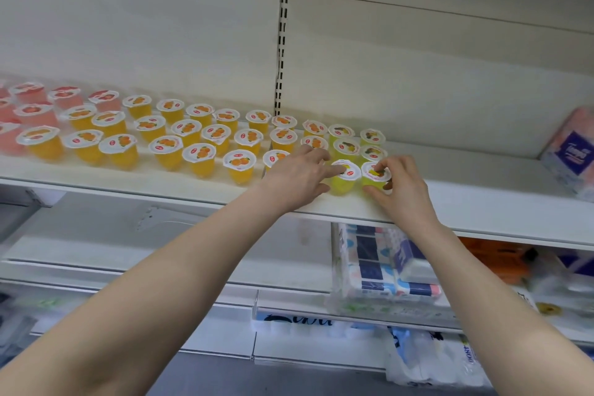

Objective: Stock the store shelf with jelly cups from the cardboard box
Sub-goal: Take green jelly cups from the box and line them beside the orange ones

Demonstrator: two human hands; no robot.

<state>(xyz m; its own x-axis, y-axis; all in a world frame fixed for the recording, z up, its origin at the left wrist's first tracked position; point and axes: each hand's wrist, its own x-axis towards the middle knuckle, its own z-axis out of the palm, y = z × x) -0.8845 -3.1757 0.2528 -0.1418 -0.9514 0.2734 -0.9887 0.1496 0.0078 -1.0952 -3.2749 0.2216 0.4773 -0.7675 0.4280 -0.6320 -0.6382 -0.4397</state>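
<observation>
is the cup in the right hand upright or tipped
Upright: the yellow-green jelly cup stands on the shelf, lid up, right hand pinching it.

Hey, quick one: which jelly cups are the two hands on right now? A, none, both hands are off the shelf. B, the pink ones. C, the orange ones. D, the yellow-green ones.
D: the left hand touches the lid of the left yellow-green cup and the right hand pinches the right yellow-green cup next to it, on the shelf.
</observation>
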